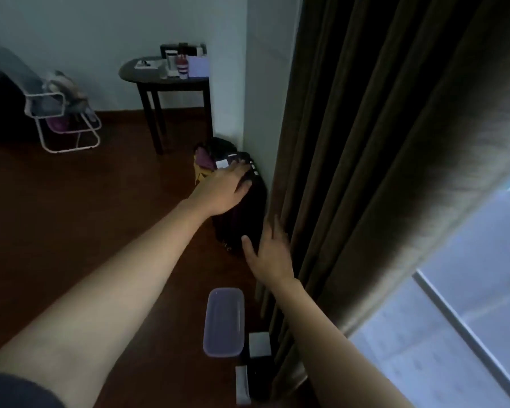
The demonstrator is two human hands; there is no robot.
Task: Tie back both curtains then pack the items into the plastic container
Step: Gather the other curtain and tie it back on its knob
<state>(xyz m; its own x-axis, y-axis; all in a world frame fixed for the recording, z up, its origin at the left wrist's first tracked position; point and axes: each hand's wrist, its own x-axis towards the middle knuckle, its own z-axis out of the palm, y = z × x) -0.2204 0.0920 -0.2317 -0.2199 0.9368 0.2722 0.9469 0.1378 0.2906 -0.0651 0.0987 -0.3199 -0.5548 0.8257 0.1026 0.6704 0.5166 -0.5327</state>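
two hands, both open, nothing held. right hand [270, 251]: fingers straight and spread at the leading edge of the curtain [365, 172], touching it or just short of it, cannot tell which. left hand [224, 187]: fingers loosely extended in front of a dark bag [242, 219] that stands on the floor at the wall corner. curtain: heavy, dark brown, matte weave, deep vertical pleats, hanging to the floor; no tieback visible. step in hand, as judged: gathering this curtain. it is best to sweep every pleat into one bundle from the edge inward before binding, since thick cloth will likely spring loose. plastic container [224, 322]: oblong, rounded corners, translucent purplish, on the wooden floor [71, 231] just beside the curtain hem, near a small white box [259, 344].
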